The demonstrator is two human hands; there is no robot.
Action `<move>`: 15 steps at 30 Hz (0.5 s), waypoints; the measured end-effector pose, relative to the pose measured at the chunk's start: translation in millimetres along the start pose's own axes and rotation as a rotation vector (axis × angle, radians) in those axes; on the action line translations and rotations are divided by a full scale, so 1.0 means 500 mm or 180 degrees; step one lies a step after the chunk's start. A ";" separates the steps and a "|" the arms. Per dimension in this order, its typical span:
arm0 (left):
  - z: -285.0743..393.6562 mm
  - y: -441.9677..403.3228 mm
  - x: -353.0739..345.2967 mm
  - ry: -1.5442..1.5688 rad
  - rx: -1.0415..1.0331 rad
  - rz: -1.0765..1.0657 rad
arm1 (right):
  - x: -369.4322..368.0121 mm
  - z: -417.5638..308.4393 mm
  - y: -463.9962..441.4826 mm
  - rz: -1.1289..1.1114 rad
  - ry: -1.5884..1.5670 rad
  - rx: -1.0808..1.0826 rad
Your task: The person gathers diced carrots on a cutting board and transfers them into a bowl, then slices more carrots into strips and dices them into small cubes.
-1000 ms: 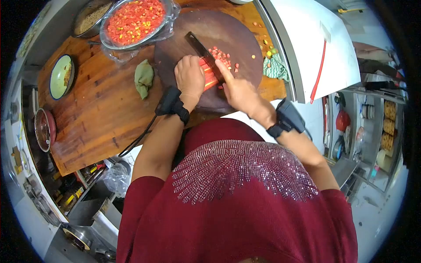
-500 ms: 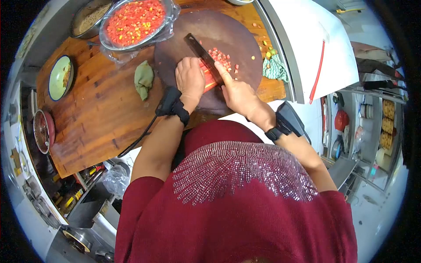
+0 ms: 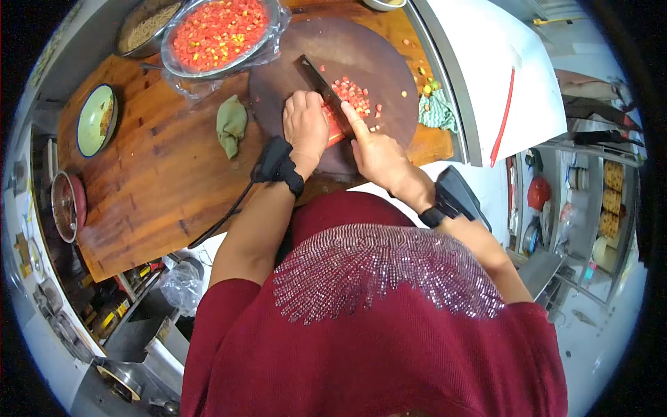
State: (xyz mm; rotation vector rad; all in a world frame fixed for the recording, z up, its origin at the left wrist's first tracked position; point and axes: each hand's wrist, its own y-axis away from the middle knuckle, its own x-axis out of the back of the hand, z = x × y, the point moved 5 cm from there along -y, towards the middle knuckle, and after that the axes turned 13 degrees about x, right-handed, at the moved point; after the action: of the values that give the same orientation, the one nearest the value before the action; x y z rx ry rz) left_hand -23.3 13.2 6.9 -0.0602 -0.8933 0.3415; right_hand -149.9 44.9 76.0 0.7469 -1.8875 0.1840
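My left hand (image 3: 306, 128) lies on the round cutting board (image 3: 379, 55), its fingers curled together on red pepper strips (image 3: 333, 132), which it partly hides. In my right hand (image 3: 384, 160) is a dark-bladed kitchen knife (image 3: 319, 80), its handle wrapped by the fingers and the index finger stretched along it. The blade stands across the strips, close beside my left fingertips. Beyond it, small red diced pieces (image 3: 352, 95) lie loose on the board.
A steel bowl (image 3: 167, 52) of red and yellow dice stands back left on plastic. A green cloth (image 3: 231, 126), a green enamel bowl (image 3: 89, 132) and a red bowl (image 3: 80, 201) are on the left. A checked cloth (image 3: 438, 111) lies right, beside a white surface (image 3: 479, 62).
The view has shifted slightly, moving the board and bowls a little right. Less of the strips shows between my hands now. Both hands keep their holds.
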 end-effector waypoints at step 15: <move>-0.005 0.001 -0.001 0.0147 -0.0030 0.0171 | -0.017 -0.013 0.006 0.0000 -0.0176 -0.0153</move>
State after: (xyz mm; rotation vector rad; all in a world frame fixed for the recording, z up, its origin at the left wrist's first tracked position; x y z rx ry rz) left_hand -21.8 13.6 4.7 -0.1005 -0.8489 0.3845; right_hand -144.6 53.7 72.2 0.7260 -1.9374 0.1187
